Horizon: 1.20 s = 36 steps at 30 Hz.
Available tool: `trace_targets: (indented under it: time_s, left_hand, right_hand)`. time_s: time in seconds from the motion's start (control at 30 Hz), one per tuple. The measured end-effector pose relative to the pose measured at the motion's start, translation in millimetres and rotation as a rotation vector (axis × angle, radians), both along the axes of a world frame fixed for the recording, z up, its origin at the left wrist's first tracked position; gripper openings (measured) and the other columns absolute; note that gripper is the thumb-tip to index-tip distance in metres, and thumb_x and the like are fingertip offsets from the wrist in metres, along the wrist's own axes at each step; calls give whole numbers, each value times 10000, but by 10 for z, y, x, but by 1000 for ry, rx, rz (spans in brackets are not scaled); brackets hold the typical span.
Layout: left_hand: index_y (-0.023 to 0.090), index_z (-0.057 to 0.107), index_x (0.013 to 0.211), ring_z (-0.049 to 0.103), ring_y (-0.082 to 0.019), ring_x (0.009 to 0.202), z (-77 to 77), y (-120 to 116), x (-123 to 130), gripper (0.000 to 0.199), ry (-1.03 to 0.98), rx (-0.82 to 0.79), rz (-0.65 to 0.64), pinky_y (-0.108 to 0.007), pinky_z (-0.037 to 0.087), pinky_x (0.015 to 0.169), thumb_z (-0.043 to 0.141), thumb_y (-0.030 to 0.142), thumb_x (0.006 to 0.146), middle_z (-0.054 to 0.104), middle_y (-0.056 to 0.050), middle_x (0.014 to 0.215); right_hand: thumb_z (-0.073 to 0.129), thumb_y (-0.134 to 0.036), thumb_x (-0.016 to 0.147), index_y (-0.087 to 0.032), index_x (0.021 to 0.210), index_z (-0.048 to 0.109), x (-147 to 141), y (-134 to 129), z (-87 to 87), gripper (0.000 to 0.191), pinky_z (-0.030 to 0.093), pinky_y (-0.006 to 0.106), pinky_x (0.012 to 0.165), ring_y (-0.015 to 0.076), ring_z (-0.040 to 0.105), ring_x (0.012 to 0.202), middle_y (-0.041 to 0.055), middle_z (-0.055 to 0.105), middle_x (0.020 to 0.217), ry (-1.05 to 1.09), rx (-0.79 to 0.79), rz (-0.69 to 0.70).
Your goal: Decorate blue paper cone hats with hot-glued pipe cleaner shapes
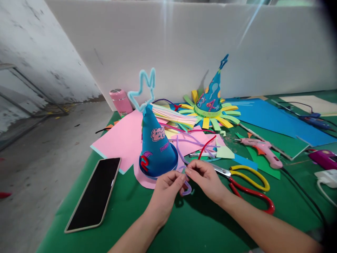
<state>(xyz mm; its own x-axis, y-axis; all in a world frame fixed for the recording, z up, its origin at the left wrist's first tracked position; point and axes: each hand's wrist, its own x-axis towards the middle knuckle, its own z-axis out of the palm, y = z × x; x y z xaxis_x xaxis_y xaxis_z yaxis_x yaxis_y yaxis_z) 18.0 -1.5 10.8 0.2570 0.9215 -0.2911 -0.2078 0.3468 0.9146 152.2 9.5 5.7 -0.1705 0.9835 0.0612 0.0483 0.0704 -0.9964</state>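
Two pinch grips, left hand (pixel 168 186) and right hand (pixel 206 179), both on a bent purple pipe cleaner (pixel 187 190) just right of the near blue hat (pixel 154 149). Fingers nearly closed on it, tips almost meeting; exact right-hand contact partly hidden. Farther right of near hat: scissors (pixel 228 172), then pink glue gun (pixel 260 146). Left of it: phone (pixel 94 193) flat on green surface (pixel 126 207). Behind, to the right: second blue hat (pixel 210 96), upright. Behind-left: pink bottle (pixel 122 102).
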Motion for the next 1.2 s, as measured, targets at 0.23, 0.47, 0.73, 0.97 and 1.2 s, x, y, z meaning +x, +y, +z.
trace_targets:
  time_s: [0.23,0.47,0.73,0.97,1.2]
  left_hand:
    - [137,553,565,438,-101,528,5,1,-18,223,-142,-76,-33,-227,336,510,569,304,711,514,2,540]
    - [140,502,586,370,-69,505,-26,-12,-29,213,-22,17,-51,-202,279,493,588,285,716,458,36,529]
    - [138,522,588,367,-68,521,-30,-41,-2,185,-62,10,19,-192,275,503,587,253,718,463,34,548]
    - [134,542,608,363,-59,514,-59,-58,32,154,-137,-22,97,-180,284,507,595,239,708,474,34,540]
    - [129,542,590,374,-57,516,-53,-55,45,157,-171,-48,126,-176,297,511,597,220,705,475,32,535]
  right_hand:
    - [520,-289,764,-166,596,438,1,6,-3,223,286,193,477,73,321,499,-63,351,542,37,-31,1]
    - [501,-269,774,-164,606,434,-17,-1,-10,209,286,196,480,77,319,520,-57,351,557,25,-32,20]
    - [499,-303,773,-169,592,428,-57,-36,-57,235,281,201,465,79,310,501,-58,352,530,32,-25,-44]
    - [514,-310,760,-170,570,439,-81,-40,-112,247,269,192,433,71,311,458,-67,365,490,19,-16,-93]
    - [504,-283,771,-172,591,444,-102,-62,-74,221,285,195,440,74,332,467,-61,389,499,10,4,-113]
